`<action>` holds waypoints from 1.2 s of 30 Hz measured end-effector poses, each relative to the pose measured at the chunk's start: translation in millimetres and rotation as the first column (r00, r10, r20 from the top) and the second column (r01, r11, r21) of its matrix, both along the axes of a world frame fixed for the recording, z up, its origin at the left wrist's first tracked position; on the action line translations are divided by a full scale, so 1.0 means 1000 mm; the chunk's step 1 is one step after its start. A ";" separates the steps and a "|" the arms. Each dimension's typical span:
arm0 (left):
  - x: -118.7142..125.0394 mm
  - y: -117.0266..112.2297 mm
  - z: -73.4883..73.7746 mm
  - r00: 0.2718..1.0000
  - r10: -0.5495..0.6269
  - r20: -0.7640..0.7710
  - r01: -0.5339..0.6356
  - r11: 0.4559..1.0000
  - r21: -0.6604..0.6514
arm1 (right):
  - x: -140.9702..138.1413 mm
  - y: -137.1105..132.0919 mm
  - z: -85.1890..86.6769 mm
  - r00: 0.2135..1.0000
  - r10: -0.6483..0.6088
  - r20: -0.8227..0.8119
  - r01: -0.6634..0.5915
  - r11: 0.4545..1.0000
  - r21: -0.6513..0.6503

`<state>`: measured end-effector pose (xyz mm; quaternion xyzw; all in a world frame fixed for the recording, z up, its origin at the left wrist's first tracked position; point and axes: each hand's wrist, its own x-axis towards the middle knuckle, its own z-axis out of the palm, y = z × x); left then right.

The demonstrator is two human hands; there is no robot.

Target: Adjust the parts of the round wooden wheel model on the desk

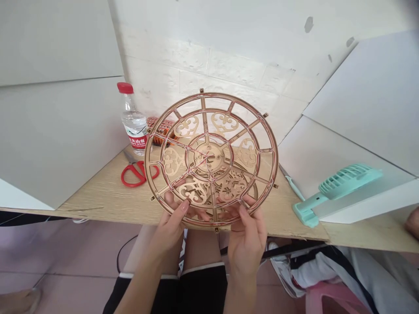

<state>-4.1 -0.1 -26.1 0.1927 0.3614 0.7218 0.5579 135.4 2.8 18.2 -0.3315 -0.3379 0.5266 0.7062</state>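
Landmark is the round frame (209,159), gold-coloured openwork you've got raised in front of you, face toward you, over the near edge of the wooden table (98,187).

Far left of the frame: left white panel (65,135), standing on the table. Between that and the frame: water bottle (136,141), red cap, upright, up and left of the frame's hub. Red-handled scissors (143,173) lie just left of the frame, below the bottle; the frame's rim overlaps their right handle. Orange patterned bundle (161,126) sits behind the frame's upper left, partly hidden by it.

Your left hand (175,222) is gripping the frame's lower left: thumb on the front face, other fingers behind, visible through the gaps. Thin red and whitish strands run along the frame's rings and spokes; some cross near the hub. More gold openwork (233,185) shows through the lower right; can't tell how many pieces.

Your right hand (247,231) is gripping the frame's lower right, thumb on the rim, fingers wrapped behind.

Right of the frame, apart from it: slim tool with a pale handle (294,186), then the mint handheld fan (347,183), by the right white panel (366,117). Below and right of the frame: someone else's shoe (283,272) and a pink stool (327,290).
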 end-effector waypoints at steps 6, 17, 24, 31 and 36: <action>0.000 -0.001 0.002 0.998 -0.058 -0.017 0.058 0.998 -0.007 | -0.001 0.002 0.000 0.999 -0.037 -0.028 0.036 0.999 -0.037; 0.002 -0.004 0.003 0.997 -0.057 -0.044 0.058 0.998 0.035 | -0.006 0.000 0.004 0.990 -0.055 -0.132 0.047 0.997 -0.067; 0.004 -0.005 0.010 0.973 -0.136 -0.187 0.166 0.974 0.155 | -0.007 0.002 0.002 0.978 -0.120 -0.168 0.104 0.989 -0.101; 0.004 -0.005 0.010 0.916 -0.163 -0.366 0.240 0.955 0.175 | -0.011 -0.001 0.006 0.956 -0.189 -0.226 0.182 0.982 -0.049; 0.002 -0.005 0.007 0.903 -0.134 -0.407 0.188 0.977 0.097 | -0.010 -0.003 0.006 0.961 -0.183 -0.208 0.182 0.983 -0.028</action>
